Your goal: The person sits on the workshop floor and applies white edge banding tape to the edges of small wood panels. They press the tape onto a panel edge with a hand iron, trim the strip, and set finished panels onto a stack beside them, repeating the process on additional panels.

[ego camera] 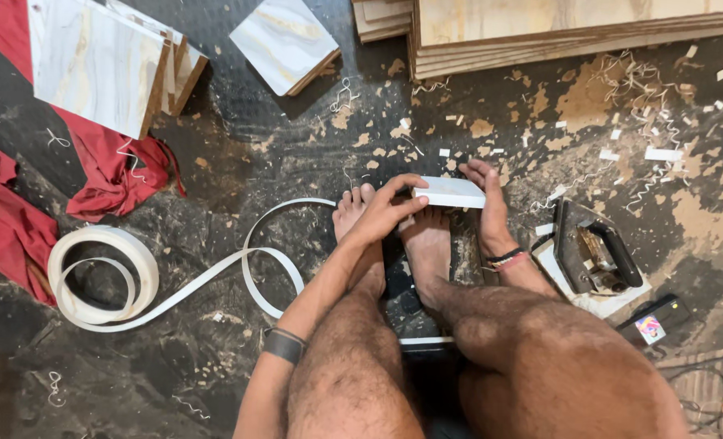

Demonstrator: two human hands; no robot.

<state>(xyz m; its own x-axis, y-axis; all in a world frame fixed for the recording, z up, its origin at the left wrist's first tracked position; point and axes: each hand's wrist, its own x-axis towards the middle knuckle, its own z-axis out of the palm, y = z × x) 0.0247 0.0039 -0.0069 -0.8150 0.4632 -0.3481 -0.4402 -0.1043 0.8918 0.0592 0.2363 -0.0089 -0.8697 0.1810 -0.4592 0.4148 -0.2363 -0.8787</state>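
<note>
Two bare hands on one small white-faced board piece, held on edge above the feet. Left hand reaching from the near side, fingers curled and pinching the left end of the piece, thumb underneath. Right hand on the far right end, fingers pressed together and wrapped over the top edge, gripping it. Black and red bands on the right wrist, a dark band on the left wrist.

Directly under the fingers, two bare feet resting on the dark floor, toes touching the underside of the piece or very near; hard to tell which. To the left of the left fingers, a white edge-banding strip curving away across the floor and ending in a loose roll, well apart. To the right of the right fingers, near the wrist, a dark clothes iron lying on a white scrap. Beyond it, a small black device with a coloured sticker.

Beyond the fingers, at the far side, a stack of plywood sheets, with sawdust and white trimmings scattered in front. Far left of the fingers, several marble-pattern laminated panels and a crumpled red cloth.
</note>
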